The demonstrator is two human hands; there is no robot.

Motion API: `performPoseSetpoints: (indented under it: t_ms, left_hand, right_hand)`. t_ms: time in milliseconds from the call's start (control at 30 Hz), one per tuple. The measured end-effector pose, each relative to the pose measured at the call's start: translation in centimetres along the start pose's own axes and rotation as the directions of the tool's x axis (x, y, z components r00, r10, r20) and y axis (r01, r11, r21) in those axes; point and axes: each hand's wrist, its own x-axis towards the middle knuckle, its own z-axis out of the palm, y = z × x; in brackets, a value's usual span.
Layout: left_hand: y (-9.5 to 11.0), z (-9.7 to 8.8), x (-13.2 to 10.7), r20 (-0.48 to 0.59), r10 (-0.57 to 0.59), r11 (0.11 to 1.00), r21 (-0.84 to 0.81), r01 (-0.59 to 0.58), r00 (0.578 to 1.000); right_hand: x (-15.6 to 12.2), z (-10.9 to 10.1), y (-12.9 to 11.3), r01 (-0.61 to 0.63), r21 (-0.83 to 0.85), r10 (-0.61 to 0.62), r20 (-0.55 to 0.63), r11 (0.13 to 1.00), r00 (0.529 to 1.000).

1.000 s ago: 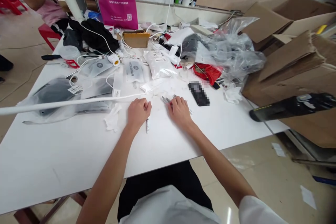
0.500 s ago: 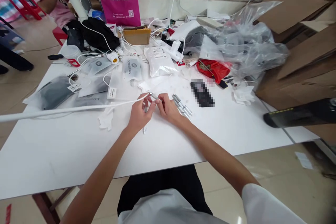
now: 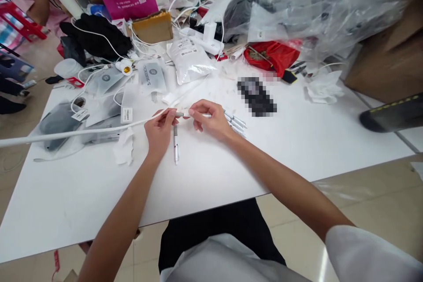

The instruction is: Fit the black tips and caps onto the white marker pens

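My left hand (image 3: 159, 131) pinches a grey pen piece (image 3: 179, 114) between thumb and fingertips. Facing it, my right hand (image 3: 211, 120) is closed on a white pen piece (image 3: 206, 115), mostly covered by the fingers. Between the two hands is a small gap; whether a thin refill spans it I cannot tell. A silver pen (image 3: 176, 147) with a grey grip lies on the table just below my left hand. Beyond my right hand, several silver pens (image 3: 237, 120) lie in a loose bunch, partly hidden by the wrist.
A thick white cable (image 3: 82, 132) crosses in front from the left. Packaged pouches (image 3: 150, 77) and a white packet (image 3: 191, 61) sit farther back. A dark pixelated object (image 3: 257, 99), a red bag (image 3: 274, 57) and crumpled tissue (image 3: 325, 88) are to the right.
My hands have moved slightly apart, and the pen between them now shows as a grey piece and a white piece. The view has tilted down, showing more of the pen on the table.
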Motion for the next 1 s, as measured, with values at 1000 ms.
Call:
performPoseSetpoints:
  t_ms: [1000]
  left_hand:
    - [-0.75,-0.18,-0.73,0.096,-0.021,0.999,-0.030,0.024,0.995]
  right_hand:
    - [-0.17,-0.32,-0.56,-0.121,-0.051,0.118,-0.053,0.991,0.992]
